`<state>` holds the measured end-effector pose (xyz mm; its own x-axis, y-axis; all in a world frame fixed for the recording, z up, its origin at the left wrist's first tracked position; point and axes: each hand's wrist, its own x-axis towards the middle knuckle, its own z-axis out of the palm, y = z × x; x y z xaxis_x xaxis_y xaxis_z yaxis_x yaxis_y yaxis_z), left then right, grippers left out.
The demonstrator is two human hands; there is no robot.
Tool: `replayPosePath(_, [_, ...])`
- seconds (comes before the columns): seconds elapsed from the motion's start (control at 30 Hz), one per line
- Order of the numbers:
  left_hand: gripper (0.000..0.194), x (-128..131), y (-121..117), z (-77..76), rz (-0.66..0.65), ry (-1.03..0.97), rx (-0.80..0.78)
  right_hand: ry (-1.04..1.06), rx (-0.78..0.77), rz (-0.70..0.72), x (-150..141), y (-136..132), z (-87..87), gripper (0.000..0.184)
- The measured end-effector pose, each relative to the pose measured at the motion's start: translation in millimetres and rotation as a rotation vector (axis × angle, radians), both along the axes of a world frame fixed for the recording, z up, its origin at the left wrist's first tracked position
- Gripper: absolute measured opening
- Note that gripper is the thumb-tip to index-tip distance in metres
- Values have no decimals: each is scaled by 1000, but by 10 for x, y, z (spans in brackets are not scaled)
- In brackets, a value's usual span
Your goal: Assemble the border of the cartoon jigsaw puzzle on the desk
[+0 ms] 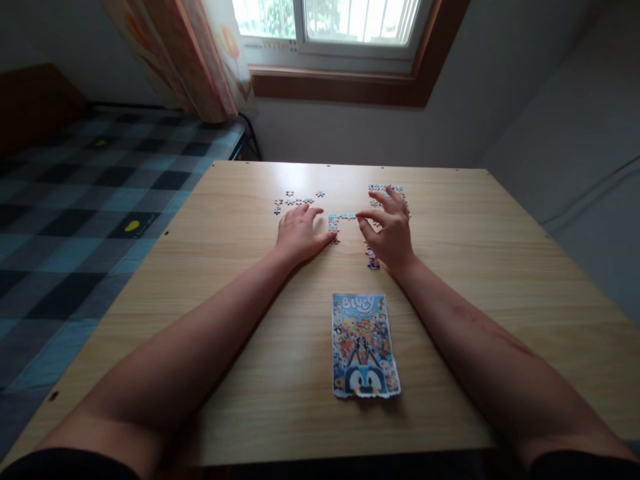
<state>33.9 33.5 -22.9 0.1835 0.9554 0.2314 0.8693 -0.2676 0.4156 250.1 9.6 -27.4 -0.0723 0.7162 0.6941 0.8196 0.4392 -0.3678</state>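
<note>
My left hand [299,233] lies flat on the wooden table [250,280], fingers stretched out, its thumb touching a short joined strip of puzzle pieces [340,219]. My right hand [389,230] sits at the strip's right end, thumb and forefinger pinched together there; whether they hold a piece I cannot make out. Loose puzzle pieces [295,200] lie scattered beyond the left hand. More pieces [385,189] lie beyond the right hand, and a few [373,261] sit by its wrist.
A colourful puzzle picture sheet [364,347] lies near the table's front edge between my forearms. A bed with a checked cover [75,200] stands to the left. A curtain [200,60] and window [330,27] are behind the table, a wall to the right.
</note>
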Motion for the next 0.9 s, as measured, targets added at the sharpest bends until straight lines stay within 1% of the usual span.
replayPosePath(0.13, [64, 3, -6, 13, 2, 2, -3, 1, -15, -1, 10, 3, 11, 16])
replayPosePath(0.27, [50, -17, 7, 30, -5, -45, 6, 34, 2, 2, 31, 12, 9, 14])
replayPosePath(0.37, [36, -57, 42, 25, -33, -152, 46, 68, 22, 5, 48, 27, -2, 14])
replayPosePath(0.47, [30, -101, 81, 19, -35, -330, 78, 85, 60, -8, 53, 29, 3, 14])
replayPosePath(0.57, [33, -118, 86, 31, 6, -512, 89, 76, 82, -23, 44, 9, 26, 18])
replayPosePath(0.67, [46, -103, 41, 63, 65, -640, 108, 66, 89, 2, 34, -20, 52, 31])
replayPosePath(0.77, [55, -81, -25, 95, 112, -696, 153, 55, 81, 28, 27, -42, 71, 43])
replayPosePath(0.9, [53, -87, -78, 115, 129, -706, 148, 89, 55, 29, 14, -62, 93, 45])
